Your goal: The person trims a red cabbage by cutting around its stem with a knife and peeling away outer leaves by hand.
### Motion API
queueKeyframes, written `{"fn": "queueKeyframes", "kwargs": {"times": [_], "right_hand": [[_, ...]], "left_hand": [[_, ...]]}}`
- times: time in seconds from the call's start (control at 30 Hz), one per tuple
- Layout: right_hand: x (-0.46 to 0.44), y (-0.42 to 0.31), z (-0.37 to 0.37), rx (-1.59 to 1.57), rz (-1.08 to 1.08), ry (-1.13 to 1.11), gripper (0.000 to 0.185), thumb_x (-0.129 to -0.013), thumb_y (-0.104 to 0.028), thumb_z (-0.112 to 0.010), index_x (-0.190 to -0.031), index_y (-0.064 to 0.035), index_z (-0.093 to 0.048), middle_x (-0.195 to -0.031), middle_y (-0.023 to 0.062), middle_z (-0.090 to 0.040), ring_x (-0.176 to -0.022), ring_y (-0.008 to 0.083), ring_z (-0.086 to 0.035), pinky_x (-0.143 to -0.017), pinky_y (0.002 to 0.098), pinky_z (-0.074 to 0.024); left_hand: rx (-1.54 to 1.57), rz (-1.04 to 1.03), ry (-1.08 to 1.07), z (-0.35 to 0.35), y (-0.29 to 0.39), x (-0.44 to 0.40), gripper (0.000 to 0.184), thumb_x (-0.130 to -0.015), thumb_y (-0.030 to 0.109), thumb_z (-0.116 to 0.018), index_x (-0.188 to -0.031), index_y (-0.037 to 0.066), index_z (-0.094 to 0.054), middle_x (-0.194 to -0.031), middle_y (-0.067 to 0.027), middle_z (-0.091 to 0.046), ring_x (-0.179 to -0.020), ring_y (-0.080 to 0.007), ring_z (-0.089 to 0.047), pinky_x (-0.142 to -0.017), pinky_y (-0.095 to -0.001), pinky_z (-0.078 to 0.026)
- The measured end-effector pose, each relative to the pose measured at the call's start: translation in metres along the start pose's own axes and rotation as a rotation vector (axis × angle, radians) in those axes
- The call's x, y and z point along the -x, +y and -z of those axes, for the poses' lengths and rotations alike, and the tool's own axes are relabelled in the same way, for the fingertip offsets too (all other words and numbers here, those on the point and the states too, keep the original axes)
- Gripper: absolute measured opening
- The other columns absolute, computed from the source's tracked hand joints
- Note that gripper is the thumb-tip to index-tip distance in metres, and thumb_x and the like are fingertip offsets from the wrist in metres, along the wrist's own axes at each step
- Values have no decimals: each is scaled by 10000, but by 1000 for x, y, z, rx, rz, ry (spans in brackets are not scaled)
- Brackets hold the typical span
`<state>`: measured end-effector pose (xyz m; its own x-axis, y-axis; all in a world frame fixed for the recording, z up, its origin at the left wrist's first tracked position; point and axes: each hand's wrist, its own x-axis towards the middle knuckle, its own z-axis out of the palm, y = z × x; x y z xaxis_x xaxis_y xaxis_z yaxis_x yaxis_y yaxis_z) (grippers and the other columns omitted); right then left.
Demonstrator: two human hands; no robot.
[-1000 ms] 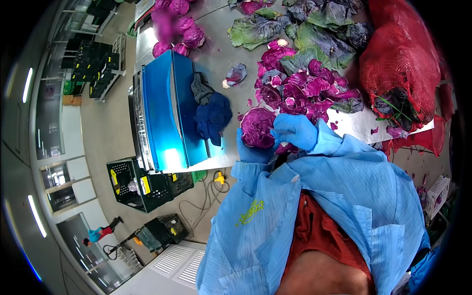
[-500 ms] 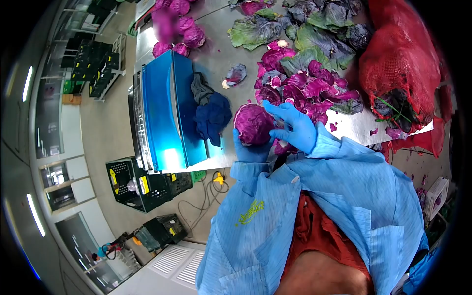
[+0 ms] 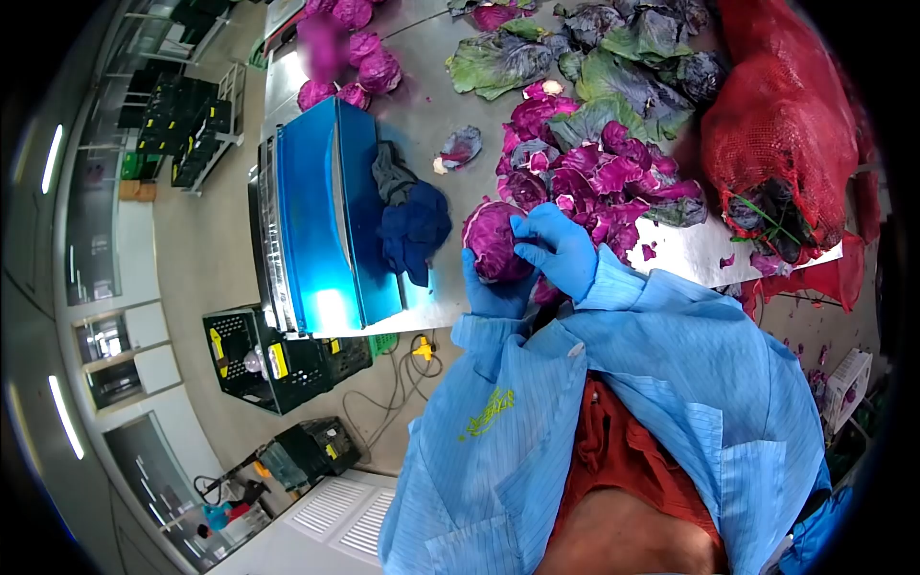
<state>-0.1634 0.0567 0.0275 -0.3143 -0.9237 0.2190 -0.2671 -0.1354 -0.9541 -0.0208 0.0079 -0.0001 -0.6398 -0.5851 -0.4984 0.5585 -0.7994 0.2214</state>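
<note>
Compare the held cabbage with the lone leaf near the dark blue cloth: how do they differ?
The held cabbage is a round, compact head; the lone leaf is a smaller, open piece with a pale stub. The held cabbage is bright purple, the lone leaf duller and greyer. The left hand supports the held cabbage; the lone leaf lies on the metal table. Both show purple.

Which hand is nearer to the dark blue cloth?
Left. The left hand cups the purple cabbage, to the right of the dark blue cloth; the right hand is farther right, at the cabbage's far side from it.
</note>
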Motion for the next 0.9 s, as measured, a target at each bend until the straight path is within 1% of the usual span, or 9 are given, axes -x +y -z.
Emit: {"fn": "queueKeyframes", "kwargs": {"times": [0.03, 0.13, 0.23, 0.33, 0.43, 0.57, 0.67, 0.77, 0.9], "right_hand": [[-2, -7, 4, -71, -17, 8, 402, -805, -140, -706, -1183, -67, -588, -939, 116, -534, -826, 257, -582, -718, 322, -476], [-9, -24, 12, 57, -150, -63, 507, -768, -99, -735, -1242, -46, -561, -947, 112, -540, -830, 229, -584, -728, 302, -475], [-6, -17, 10, 102, -57, -40, 568, -727, -43, -757, -1260, -55, -560, -915, 83, -515, -792, 187, -543, -706, 268, -455], [-5, -9, 7, -41, 16, -3, 572, -746, -9, -728, -1285, -104, -563, -889, 26, -489, -668, 107, -427, -624, 236, -412], [-6, -15, 12, -97, -178, -52, 535, -742, 42, -714, -1250, -62, -583, -841, 3, -502, -662, 80, -421, -622, 229, -414], [-4, -3, 5, -320, -275, 8, 458, -723, 62, -727, -1161, -10, -616, -783, -2, -536, -659, 45, -474, -599, 214, -430], [-4, -7, 3, -523, -395, 46, 383, -734, 80, -713, -1102, -1, -641, -775, -9, -571, -661, 35, -492, -592, 205, -438], [-2, -6, 3, -527, -371, 45, 332, -739, 85, -709, -1056, 3, -655, -773, -7, -594, -648, 33, -509, -579, 204, -445], [2, -1, 2, -514, -323, 43, 304, -733, 93, -707, -1021, 4, -664, -749, -3, -582, -620, 42, -510, -563, 211, -446]], "left_hand": [[-27, -20, 4, -1, 1, 0, 848, -808, 644, -511, -1427, 108, -293, -1432, -149, -359, -1319, -336, -357, -1099, -538, -281], [-170, -133, 14, -7, -1, 0, 797, -829, 574, -558, -1414, 90, -313, -1408, -146, -395, -1287, -323, -404, -1072, -519, -336], [-309, -278, 29, 2, -2, -5, 740, -847, 491, -597, -1398, 73, -336, -1376, -140, -437, -1253, -305, -449, -1048, -495, -378], [-367, -359, 29, 14, -2, -9, 710, -851, 442, -622, -1386, 62, -350, -1351, -135, -466, -1234, -294, -470, -1033, -485, -398], [-371, -384, 39, 19, -1, -9, 676, -857, 406, -627, -1374, 60, -363, -1338, -131, -481, -1225, -288, -480, -1032, -470, -400], [-377, -451, 21, 19, -2, -11, 611, -876, 352, -615, -1359, 62, -379, -1327, -133, -494, -1213, -285, -493, -1039, -452, -394], [-232, -432, 12, 5, -2, -6, 490, -860, 185, -646, -1276, 75, -410, -1237, -127, -520, -1133, -272, -543, -967, -425, -466], [-384, -460, -9, 13, -3, -7, 601, -885, 336, -602, -1365, 57, -373, -1330, -141, -491, -1224, -287, -485, -1053, -447, -377], [-361, -411, -13, 12, -3, -7, 627, -884, 368, -595, -1372, 50, -365, -1342, -141, -483, -1232, -289, -478, -1059, -447, -368]]}}
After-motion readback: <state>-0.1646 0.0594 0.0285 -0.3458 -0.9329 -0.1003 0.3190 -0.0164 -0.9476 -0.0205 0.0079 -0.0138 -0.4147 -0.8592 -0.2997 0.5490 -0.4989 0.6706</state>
